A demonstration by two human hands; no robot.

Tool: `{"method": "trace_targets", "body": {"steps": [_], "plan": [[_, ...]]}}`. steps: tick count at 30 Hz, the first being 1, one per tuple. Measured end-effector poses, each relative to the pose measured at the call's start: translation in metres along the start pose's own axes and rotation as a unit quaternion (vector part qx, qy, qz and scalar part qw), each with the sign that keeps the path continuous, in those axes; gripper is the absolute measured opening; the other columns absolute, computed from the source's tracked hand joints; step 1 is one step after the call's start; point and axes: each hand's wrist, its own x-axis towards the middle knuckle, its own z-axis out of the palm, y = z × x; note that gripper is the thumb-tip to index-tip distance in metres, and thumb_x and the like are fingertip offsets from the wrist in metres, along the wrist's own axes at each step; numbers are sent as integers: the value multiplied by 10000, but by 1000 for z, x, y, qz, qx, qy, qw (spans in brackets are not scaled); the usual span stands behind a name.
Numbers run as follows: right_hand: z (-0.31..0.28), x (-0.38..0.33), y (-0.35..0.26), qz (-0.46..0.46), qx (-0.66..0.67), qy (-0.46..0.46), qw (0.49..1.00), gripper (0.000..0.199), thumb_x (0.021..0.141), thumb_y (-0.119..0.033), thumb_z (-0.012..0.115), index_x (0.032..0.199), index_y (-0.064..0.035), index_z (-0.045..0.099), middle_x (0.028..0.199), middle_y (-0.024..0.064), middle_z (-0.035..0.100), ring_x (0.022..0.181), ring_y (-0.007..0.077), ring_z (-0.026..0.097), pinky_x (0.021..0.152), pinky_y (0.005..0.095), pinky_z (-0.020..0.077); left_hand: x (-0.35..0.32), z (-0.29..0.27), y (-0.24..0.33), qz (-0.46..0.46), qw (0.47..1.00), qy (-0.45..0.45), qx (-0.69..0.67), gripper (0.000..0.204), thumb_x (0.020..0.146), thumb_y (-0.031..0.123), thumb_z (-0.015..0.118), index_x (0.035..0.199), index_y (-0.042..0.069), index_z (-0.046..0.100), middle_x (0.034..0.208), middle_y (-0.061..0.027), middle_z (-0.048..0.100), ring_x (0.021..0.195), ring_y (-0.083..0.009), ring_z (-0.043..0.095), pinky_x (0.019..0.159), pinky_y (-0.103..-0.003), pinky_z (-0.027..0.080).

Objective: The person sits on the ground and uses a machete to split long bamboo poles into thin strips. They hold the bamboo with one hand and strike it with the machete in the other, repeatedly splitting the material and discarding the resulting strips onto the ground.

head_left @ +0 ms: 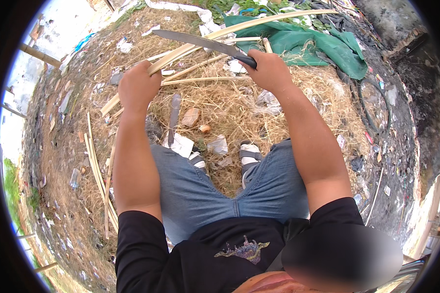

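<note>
Bamboo strip (pixel 239 27) gripped in closed left hand (pixel 138 88); right hand (pixel 269 71) fist-tight on knife (pixel 200 41) w/ blade across strip.

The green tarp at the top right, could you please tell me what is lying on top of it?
A long split bamboo strip crosses over the green tarp, and some dry straw lies on it. Whatever is underneath the tarp is covered.

Both hands (pixel 138 88) (pixel 269 71) fisted, arms outstretched
</note>
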Motion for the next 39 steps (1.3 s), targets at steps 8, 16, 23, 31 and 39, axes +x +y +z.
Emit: {"method": "trace_targets", "body": {"steps": [8,16,23,31,39], "plan": [[-13,2,22,187,66,-24,980,331,1006,-398,643,1027,-71,698,792,157,701,775,353,697,710,472,532,5,0,-16,-9,1000,-4,29,213,864,316,688,926,118,735,822,-145,732,805,-371,713,738,-488,546],[-3,7,17,118,26,18,992,349,998,-414,659,940,-70,679,768,182,686,733,405,671,667,497,505,2,-4,-3,8,999,21,25,208,850,305,699,931,116,729,821,-142,731,787,-364,713,722,-482,547],[-8,1,14,140,55,-11,989,309,994,-397,661,994,-88,688,806,182,699,753,414,667,675,495,510,4,2,-13,12,999,28,26,200,846,302,707,906,112,717,809,-143,724,780,-361,710,711,-483,545],[1,4,46,144,39,89,985,316,992,-391,658,973,-77,682,752,179,670,741,407,659,674,483,498,4,-4,-3,-6,999,34,1,210,857,315,689,884,108,715,799,-154,717,785,-383,699,713,-484,542],[-10,2,9,110,34,-6,993,272,978,-369,672,987,-97,682,797,147,701,782,379,685,692,486,521,3,-1,-10,-11,1000,12,-22,212,868,326,687,887,119,725,816,-145,723,790,-376,702,714,-483,539]]}}
